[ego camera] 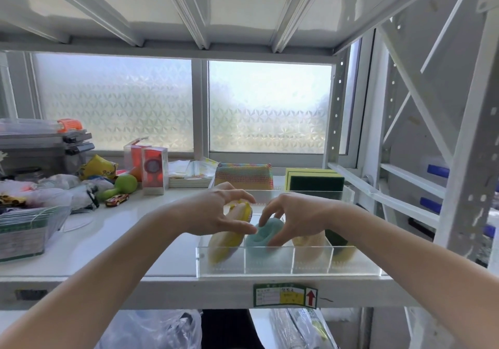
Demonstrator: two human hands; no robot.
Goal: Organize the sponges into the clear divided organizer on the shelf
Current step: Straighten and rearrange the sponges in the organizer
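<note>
The clear divided organizer [270, 267] sits at the shelf's front edge, right of centre. A yellow sponge [224, 240] stands tilted in its front left compartment, and my left hand [216, 213] arches over the top of it, fingers behind and thumb in front. A round teal sponge [256, 240] stands in the neighbouring compartment, pinched between the thumb and fingers of my right hand [297, 216]. A cream sponge [307, 243] and a dark green sponge [337, 240] fill the compartments to the right. At the back stand a rainbow mesh sponge [243, 177] and green-and-yellow scouring pads [314, 182].
Left of the organizer lie a green toy [118, 186], a red toy car [116, 199], red boxed items [152, 170], plastic bags and a clear box of cards [27, 230]. Stacked cases stand far left. White rack uprights [469, 186] close the right side; a shelf hangs overhead.
</note>
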